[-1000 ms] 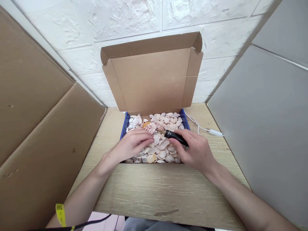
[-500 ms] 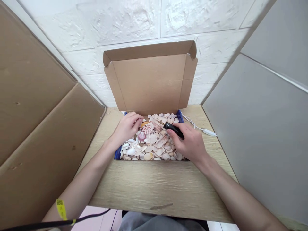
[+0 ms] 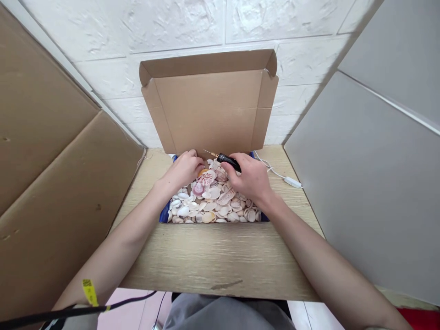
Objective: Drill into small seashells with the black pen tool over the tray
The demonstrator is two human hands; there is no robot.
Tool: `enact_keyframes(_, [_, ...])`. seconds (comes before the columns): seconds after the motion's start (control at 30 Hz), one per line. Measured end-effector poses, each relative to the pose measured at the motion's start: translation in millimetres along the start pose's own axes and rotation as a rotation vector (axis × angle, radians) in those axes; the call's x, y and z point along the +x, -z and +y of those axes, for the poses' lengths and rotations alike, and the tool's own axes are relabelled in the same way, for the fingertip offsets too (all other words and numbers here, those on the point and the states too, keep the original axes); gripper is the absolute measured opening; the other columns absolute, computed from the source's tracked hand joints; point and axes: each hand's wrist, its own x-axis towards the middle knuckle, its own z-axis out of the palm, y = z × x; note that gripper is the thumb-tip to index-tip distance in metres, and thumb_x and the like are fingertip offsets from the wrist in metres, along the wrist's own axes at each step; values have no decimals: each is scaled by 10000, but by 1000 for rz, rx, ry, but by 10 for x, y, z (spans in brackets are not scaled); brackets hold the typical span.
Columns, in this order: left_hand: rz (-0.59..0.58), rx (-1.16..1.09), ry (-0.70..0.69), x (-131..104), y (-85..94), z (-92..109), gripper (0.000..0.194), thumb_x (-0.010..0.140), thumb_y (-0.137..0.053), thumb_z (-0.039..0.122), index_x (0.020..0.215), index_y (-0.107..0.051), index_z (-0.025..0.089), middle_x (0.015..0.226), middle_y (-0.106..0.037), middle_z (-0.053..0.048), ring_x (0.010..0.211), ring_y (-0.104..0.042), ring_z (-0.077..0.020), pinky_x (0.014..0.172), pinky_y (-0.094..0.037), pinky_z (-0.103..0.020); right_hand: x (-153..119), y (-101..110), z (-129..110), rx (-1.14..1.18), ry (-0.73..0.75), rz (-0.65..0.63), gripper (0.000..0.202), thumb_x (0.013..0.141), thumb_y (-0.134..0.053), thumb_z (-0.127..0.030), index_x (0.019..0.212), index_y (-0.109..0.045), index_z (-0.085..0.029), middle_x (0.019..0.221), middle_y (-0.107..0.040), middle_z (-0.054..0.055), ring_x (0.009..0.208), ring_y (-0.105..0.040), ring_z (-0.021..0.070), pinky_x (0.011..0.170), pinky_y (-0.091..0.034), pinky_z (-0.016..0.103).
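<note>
Right hand (image 3: pixel 250 178): thumb and fingers closed round black tool (image 3: pixel 228 162), above back of shell box (image 3: pixel 164 214).
Tool axis: slants left and away; thin tip (image 3: pixel 212 153) points past left hand's fingertips, apart from them.
Left hand (image 3: pixel 185 169): fingers curled, nearer orange shell (image 3: pixel 203 173); can't tell if gripping anything.
Speckled shell (image 3: pixel 206 178): between hands, against orange one.

No legible wording or numbers observed. Yellow tag (image 3: pixel 90 293) on the black cable (image 3: pixel 132 300): dark square matrix-type code, print below it too small to read. Black handheld tool (image 3: pixel 227 161): any barrel marking illegible.
</note>
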Motion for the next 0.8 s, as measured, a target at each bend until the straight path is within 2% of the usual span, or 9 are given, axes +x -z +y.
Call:
enact_keyframes(0.17, [-14, -9, 38, 47, -31, 42, 248, 904, -490, 206, 936, -731, 155, 925, -594, -99, 878, -619, -235, 813, -481, -330, 29, -71, -6, 23, 27, 0, 329, 938, -475, -424, 986, -653, -152, 922, -726, 98, 805, -671, 227, 685, -472, 323])
enact_keyframes(0.37, [-14, -21, 46, 99, -87, 61, 142, 873, -530, 172, 872, -665, 128, 928, -588, -116, 894, -595, -257, 787, -463, -346, 17, -82, -15, 65, 55, 33, 336, 939, -470, -440, 973, -652, -160, 908, -729, 94, 786, -672, 219, 684, -480, 323])
enact_keyframes(0.57, [28, -76, 6, 91, -29, 65, 86, 862, -538, 154, 800, -598, 162, 887, -628, -84, 892, -577, -251, 791, -442, -345, 38, -96, -33, 113, 79, 118, 297, 939, -483, -405, 957, -648, -158, 894, -729, 85, 778, -668, 203, 679, -478, 310])
enact_keyframes(0.67, [114, -121, 31, 0, 21, 50, 65, 874, -535, 162, 823, -572, 178, 839, -642, -57, 855, -576, -242, 761, -435, -342, 41, -123, -35, 115, 84, 146, 301, 937, -485, -421, 946, -643, -166, 882, -725, 75, 760, -658, 192, 667, -471, 305])
enact_keyframes(0.8, [278, -209, 60, -165, 48, 11, 87, 873, -542, 136, 798, -559, 178, 763, -630, -32, 756, -576, -204, 707, -423, -310, 57, -191, -72, 113, 96, 120, 288, 935, -497, -418, 949, -640, -169, 885, -726, 64, 776, -663, 189, 677, -471, 301])
